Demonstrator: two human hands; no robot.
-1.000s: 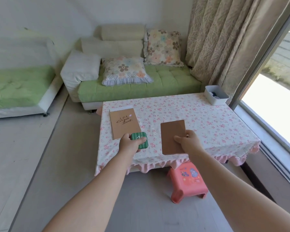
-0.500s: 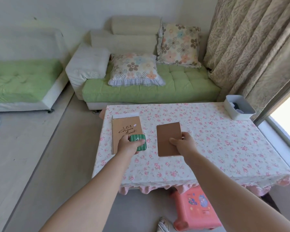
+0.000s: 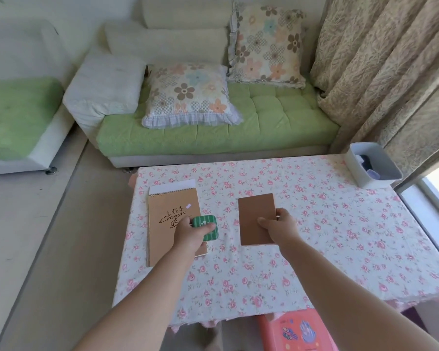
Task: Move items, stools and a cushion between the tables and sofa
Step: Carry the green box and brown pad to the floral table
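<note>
Currently left hand [image 3: 190,235] curls its fingers round green tin [image 3: 205,225], over sketchbook's [image 3: 167,224] right edge, desk's [image 3: 340,236] left side. Right hand [image 3: 276,226] pinches brown notebook [image 3: 254,219] by its right long edge. Notebook's long axis points at desk's far edge, sofa [image 3: 264,122] beyond. Lifted or resting: cannot tell.

Low table [image 3: 340,249] draped in a rose-print cloth [image 3: 238,287], standing on the pale floor [image 3: 48,249]. On the table's left part, a kraft sketchbook [image 3: 167,239] lies flat, a white sheet [image 3: 173,186] showing at its far edge. At the table's middle is a brown notebook [image 3: 254,219]; whether it rests on the cloth or is lifted cannot be told. At the table's far right corner stands a white bin [image 3: 361,172] with dark contents. Under the table's near edge, a pink stool [image 3: 274,335] stands on the floor. Beyond the table's far edge, a green sofa [image 3: 264,127] bears two floral cushions: one lying flat [image 3: 188,95], one upright [image 3: 266,44] against the backrest.
</note>
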